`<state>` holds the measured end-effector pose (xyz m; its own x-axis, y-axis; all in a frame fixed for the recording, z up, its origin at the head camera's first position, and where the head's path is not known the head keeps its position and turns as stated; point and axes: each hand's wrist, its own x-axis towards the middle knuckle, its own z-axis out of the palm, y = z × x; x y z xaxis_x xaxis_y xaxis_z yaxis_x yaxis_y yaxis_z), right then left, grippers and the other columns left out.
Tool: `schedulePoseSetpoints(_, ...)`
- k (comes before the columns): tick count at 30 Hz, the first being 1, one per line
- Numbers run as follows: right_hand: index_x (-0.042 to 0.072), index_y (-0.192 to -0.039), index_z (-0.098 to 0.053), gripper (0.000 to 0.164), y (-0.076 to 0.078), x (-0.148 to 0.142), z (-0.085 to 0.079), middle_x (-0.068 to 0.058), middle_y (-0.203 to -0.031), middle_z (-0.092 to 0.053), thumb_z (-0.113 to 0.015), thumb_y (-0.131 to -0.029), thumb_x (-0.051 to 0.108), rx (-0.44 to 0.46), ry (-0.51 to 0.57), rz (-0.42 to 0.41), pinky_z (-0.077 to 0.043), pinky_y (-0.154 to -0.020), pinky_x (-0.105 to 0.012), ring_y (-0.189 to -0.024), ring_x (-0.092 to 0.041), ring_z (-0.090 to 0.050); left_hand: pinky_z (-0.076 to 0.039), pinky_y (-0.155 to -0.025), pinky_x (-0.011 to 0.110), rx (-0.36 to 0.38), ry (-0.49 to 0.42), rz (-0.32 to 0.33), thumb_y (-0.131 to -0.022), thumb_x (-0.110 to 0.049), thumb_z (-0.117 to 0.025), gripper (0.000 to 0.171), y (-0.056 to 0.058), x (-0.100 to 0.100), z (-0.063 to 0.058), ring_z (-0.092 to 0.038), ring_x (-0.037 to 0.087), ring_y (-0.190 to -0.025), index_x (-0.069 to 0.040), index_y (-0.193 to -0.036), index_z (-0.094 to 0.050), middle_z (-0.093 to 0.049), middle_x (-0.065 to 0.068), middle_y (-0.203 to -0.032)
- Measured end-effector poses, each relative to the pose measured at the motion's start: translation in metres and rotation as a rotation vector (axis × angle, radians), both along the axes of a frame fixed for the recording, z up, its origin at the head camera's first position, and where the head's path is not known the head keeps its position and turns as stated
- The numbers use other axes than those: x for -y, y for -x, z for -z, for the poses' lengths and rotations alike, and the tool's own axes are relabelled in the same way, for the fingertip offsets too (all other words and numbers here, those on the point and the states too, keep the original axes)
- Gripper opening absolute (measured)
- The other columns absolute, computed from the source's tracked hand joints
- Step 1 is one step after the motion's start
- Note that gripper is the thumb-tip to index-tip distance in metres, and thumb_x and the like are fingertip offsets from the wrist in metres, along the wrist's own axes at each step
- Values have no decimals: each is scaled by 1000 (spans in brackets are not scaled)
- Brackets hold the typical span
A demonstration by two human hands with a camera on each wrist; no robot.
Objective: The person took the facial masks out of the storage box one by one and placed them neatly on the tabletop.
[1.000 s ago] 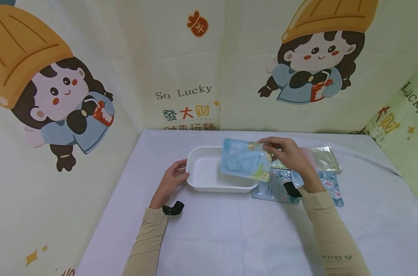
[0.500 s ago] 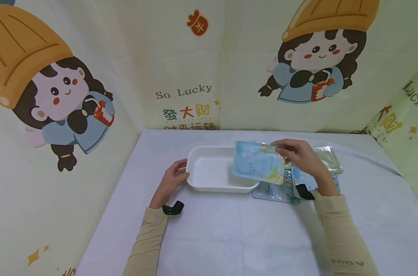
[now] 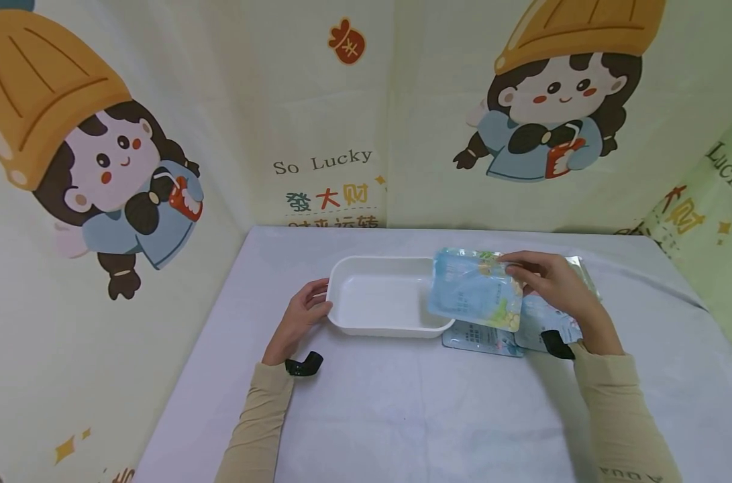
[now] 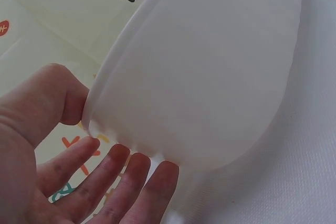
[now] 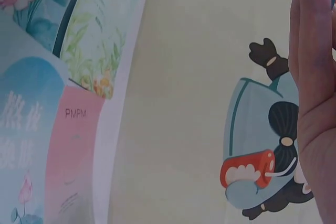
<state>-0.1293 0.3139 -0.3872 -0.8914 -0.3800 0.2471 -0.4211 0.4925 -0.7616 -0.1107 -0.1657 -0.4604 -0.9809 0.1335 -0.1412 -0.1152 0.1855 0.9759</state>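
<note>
A white rectangular tray (image 3: 374,295) stands on the table. My left hand (image 3: 301,314) holds its left end; in the left wrist view, the thumb meets the rim and the fingertips touch the outer end wall (image 4: 199,87). My right hand (image 3: 561,288) pinches the upper right corner of a light blue face mask packet (image 3: 471,288). This packet overlaps the tray's right end in the head view, with its printed side facing up. In the right wrist view, only the edge of the hand (image 5: 317,77) shows, and the held packet is almost wholly hidden.
Several more flat packets lie right of the tray, partly overlapping: a blue one (image 3: 483,339), another blue one (image 3: 537,322), a pink one marked PMPM (image 5: 76,145) and a green floral one (image 5: 97,40). A white cloth (image 3: 426,402) covers the table. Printed curtains (image 3: 317,100) hang behind it.
My right hand has moved to the right and slightly toward me with the light blue packet, from over the tray toward the other packets. The left hand and tray stay in place.
</note>
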Motion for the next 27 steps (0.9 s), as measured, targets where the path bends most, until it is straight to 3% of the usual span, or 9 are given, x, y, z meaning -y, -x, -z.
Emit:
schedulePoseSetpoints(6,3,-124,-66,29,-5,-5,-4,2,-101,-67,-63,-95,2,-8,-27,19,-57,-58,-24,-71,-10,-61,-53,-95,30,-4,8,-5,-92,-16,-68,54,3,1,1,-54,26,-127,-16,-142,-49,-52,8,-140)
schedulePoseSetpoints(12,5,-127,-66,33,-10,-11,-5,15,-111,-67,-62,-95,-1,-7,-18,11,-57,-58,-25,-70,-10,-58,-53,-98,34,-2,4,1,-91,-17,-68,55,5,2,-1,-54,26,-127,-16,-143,-48,-52,8,-141)
schedulePoseSetpoints(16,5,-127,-66,35,-12,-18,-5,7,-100,-69,-60,-94,-5,-51,-29,-17,-55,-56,-24,-65,-11,-53,-53,-96,30,-4,8,5,-91,-16,-67,56,5,1,-3,-54,27,-127,-12,-143,-47,-51,10,-141)
schedulePoseSetpoints(21,-1,-121,-67,28,-17,-24,-4,2,-83,-61,-61,-94,-5,-37,-57,-21,-55,-55,-24,-62,-11,-55,-52,-99,34,7,14,-7,-91,-16,-67,54,4,-1,-5,-55,26,-126,-15,-142,-48,-52,8,-141)
schedulePoseSetpoints(27,0,-117,-68,26,-16,-29,-1,1,-86,-63,-63,-93,-5,-6,-73,-83,-54,-52,-27,-60,-12,-58,-50,-102,38,16,14,-15,-91,-15,-67,52,5,-1,-4,-55,25,-126,-16,-140,-50,-53,6,-139)
